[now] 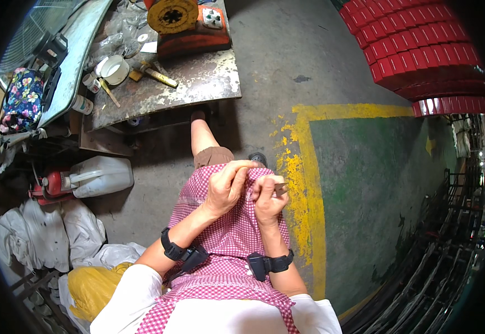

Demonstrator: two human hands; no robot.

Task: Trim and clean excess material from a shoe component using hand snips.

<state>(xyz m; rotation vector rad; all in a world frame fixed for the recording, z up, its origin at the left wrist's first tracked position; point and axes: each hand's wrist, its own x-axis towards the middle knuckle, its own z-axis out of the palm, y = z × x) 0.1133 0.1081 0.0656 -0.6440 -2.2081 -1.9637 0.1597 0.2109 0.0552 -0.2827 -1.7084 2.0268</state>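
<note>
Apron in pink check [237, 228] drapes beneath the left hand [223, 186], nearly closed with fingertips pinched together, and the right hand [269, 200], loosely half-curled just beside it. Whether either grips the apron or something small cannot be told. Handling appears under way; what is done or left is unclear. Workbench [220, 83] stands ahead-left of the hands, red boxes [415, 39] ahead-right.

Grey floor [309, 72] (its yellow line [313, 211] flaking) lies between a paint-worn table [211, 75] and a green patch [365, 189].
</note>
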